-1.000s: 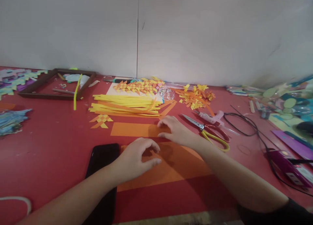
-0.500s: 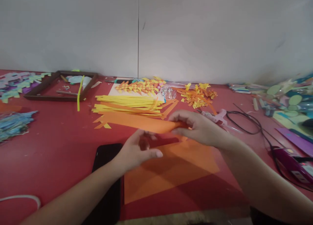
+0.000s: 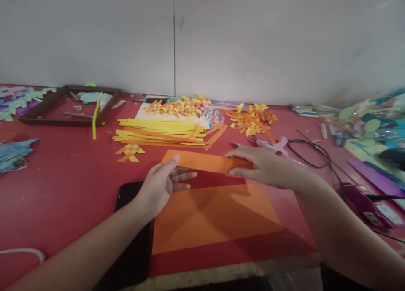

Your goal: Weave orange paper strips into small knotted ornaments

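Note:
An orange paper strip [image 3: 202, 161] is held up between both hands, above the red table. My right hand [image 3: 262, 166] pinches its right end, with the thumb below and the fingers on top. At the other end my left hand [image 3: 161, 183] has its thumb on the strip's face, and its other fingers reach behind and below. A larger orange paper sheet [image 3: 215, 223] lies flat on the table beneath the hands. Beside my left forearm, partly covered by it, rests a black phone [image 3: 133, 240].
Yellow paper strips [image 3: 158, 133] lie behind the hands, near a woven yellow-orange piece [image 3: 130, 151]. Pink-handled scissors [image 3: 278, 146] and a black cable [image 3: 316, 156] are to the right. A brown frame [image 3: 60, 122] lies at the back left; a purple power strip [image 3: 363, 204] sits far right.
My left hand has risen and closed on the strip's left end. The strip's left part has swung down and nearer, uncovering the small woven piece. The view has shifted slightly.

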The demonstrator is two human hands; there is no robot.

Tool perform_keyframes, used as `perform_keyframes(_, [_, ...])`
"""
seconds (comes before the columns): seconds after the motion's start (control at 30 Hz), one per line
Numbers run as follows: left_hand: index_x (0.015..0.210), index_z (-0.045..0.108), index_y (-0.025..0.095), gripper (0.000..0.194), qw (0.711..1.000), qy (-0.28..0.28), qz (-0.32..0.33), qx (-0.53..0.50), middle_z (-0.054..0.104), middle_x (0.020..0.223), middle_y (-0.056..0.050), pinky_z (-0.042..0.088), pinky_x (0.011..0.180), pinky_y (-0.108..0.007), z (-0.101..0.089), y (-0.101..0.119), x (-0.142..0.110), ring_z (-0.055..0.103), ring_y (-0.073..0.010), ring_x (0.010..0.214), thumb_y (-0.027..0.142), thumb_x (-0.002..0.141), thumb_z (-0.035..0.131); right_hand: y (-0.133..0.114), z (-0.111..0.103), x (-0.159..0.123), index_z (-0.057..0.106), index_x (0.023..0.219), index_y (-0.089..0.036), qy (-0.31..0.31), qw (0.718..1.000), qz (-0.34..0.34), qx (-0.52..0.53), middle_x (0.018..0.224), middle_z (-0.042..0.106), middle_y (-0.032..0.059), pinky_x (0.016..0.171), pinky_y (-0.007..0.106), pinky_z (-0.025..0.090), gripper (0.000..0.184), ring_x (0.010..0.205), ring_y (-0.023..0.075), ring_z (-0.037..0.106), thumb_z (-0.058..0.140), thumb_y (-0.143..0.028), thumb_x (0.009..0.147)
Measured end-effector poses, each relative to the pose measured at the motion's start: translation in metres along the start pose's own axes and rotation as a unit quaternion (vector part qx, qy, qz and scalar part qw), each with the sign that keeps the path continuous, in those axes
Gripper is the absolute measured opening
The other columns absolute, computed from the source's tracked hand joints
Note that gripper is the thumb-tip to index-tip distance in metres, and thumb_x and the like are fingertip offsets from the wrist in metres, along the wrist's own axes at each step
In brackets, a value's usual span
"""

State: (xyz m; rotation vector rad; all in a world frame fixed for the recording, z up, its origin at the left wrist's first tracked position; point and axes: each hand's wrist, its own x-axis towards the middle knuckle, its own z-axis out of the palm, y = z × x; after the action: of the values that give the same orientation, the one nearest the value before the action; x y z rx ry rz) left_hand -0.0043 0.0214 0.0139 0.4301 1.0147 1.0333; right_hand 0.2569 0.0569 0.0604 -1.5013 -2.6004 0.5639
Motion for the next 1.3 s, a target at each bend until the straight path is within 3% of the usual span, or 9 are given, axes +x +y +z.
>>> perform_keyframes(0.17, [0.081, 0.061, 0.015, 0.016, 1.0, 0.026, -0.006, -0.006, 0.072, 0.069, -0.003, 0.056, 0.048, -0.022, -0.002, 0.0, 0.005, 0.074, -0.0191, 0.065, 0.03, 0.085, 0.067, 0.001, 0.005, -0.005, 0.067, 0.12, -0.022, 0.008, 1.0, 0.012, -0.019, 0.113, 0.071, 0.0108, 0.092, 0.044, 0.05, 0.069, 0.113, 0.0359, 0.062, 0.071, -0.067, 0.069])
perform_keyframes(0.47, [0.114, 0.062, 0.016, 0.032, 0.953, -0.041, 0.035, 0.297, 0.075, 0.092, -0.009, 0.045, 0.038, -0.014, -0.009, -0.015, 0.001, 0.075, -0.0183, 0.064, 0.03, 0.086, 0.066, -0.003, 0.015, -0.01, 0.055, 0.134, -0.017, 0.091, 0.979, -0.038, -0.178, 0.124, 0.06, 0.0205, 0.091, 0.062, 0.042, 0.097, 0.109, 0.0444, 0.054, 0.081, -0.067, 0.054])
perform_keyframes(0.53, [0.123, 0.056, 0.018, 0.037, 0.956, -0.054, 0.02, 0.289, 0.072, 0.098, -0.009, 0.053, 0.047, -0.017, -0.008, -0.017, 0.0, 0.077, -0.0204, 0.073, 0.026, 0.088, 0.063, -0.025, 0.026, -0.013, 0.056, 0.129, -0.02, 0.1, 0.981, -0.105, -0.13, 0.123, 0.061, 0.017, 0.095, 0.057, 0.043, 0.075, 0.111, 0.0383, 0.055, 0.078, -0.058, 0.068])
perform_keyframes(0.6, [0.128, 0.051, 0.019, 0.039, 0.962, -0.054, 0.023, 0.267, 0.068, 0.104, -0.009, 0.059, 0.055, -0.022, -0.007, -0.018, 0.0, 0.077, -0.0209, 0.077, 0.026, 0.09, 0.06, -0.049, 0.041, -0.018, 0.063, 0.109, -0.022, 0.043, 0.979, -0.195, -0.033, 0.107, 0.067, 0.0097, 0.086, 0.04, 0.051, 0.038, 0.097, 0.0254, 0.061, 0.067, -0.05, 0.084])
perform_keyframes(0.7, [0.128, 0.05, 0.02, 0.038, 0.964, -0.047, 0.055, 0.258, 0.064, 0.104, -0.008, 0.06, 0.057, -0.023, -0.007, -0.016, 0.002, 0.077, -0.0212, 0.078, 0.029, 0.092, 0.057, -0.07, 0.062, -0.023, 0.065, 0.095, -0.018, -0.062, 0.961, -0.268, 0.021, 0.096, 0.069, 0.0068, 0.076, 0.03, 0.054, 0.021, 0.088, 0.0194, 0.063, 0.058, -0.038, 0.093])
perform_keyframes(0.93, [0.128, 0.051, 0.02, 0.038, 0.969, -0.054, 0.108, 0.217, 0.068, 0.076, -0.001, 0.059, 0.057, -0.025, -0.006, -0.01, -0.002, 0.075, -0.0186, 0.061, 0.033, 0.093, 0.053, -0.059, 0.075, -0.015, 0.066, 0.092, -0.017, -0.001, 0.959, -0.282, 0.032, 0.093, 0.07, 0.0076, 0.08, 0.033, 0.055, 0.016, 0.091, 0.0196, 0.063, 0.058, -0.031, 0.094])
perform_keyframes(1.03, [0.126, 0.053, 0.02, 0.035, 0.972, -0.056, 0.084, 0.21, 0.065, 0.061, 0.003, 0.056, 0.053, -0.021, -0.005, -0.01, -0.005, 0.072, -0.0156, 0.053, 0.031, 0.093, 0.052, -0.056, 0.074, -0.014, 0.064, 0.087, -0.02, 0.151, 0.936, -0.307, 0.079, 0.079, 0.069, 0.0032, 0.071, 0.031, 0.055, 0.007, 0.074, 0.0159, 0.063, 0.059, -0.022, 0.092])
perform_keyframes(1.13, [0.118, 0.057, 0.02, 0.029, 0.983, -0.075, 0.034, 0.165, 0.069, 0.069, 0.002, 0.055, 0.05, -0.021, -0.004, -0.01, -0.006, 0.069, -0.0135, 0.049, 0.026, 0.09, 0.054, -0.051, 0.073, -0.012, 0.063, 0.099, -0.023, 0.276, 0.919, -0.272, 0.072, 0.098, 0.071, 0.0067, 0.086, 0.04, 0.055, 0.012, 0.093, 0.0207, 0.066, 0.066, -0.022, 0.087])
perform_keyframes(1.3, [0.118, 0.058, 0.019, 0.029, 0.979, -0.089, -0.003, 0.182, 0.066, 0.057, 0.002, 0.054, 0.045, -0.022, -0.002, -0.011, -0.009, 0.067, -0.0161, 0.043, 0.026, 0.091, 0.052, -0.032, 0.076, -0.005, 0.057, 0.121, -0.023, 0.214, 0.959, -0.187, 0.0, 0.128, 0.062, 0.0141, 0.098, 0.05, 0.05, 0.036, 0.12, 0.0304, 0.058, 0.065, -0.029, 0.087])
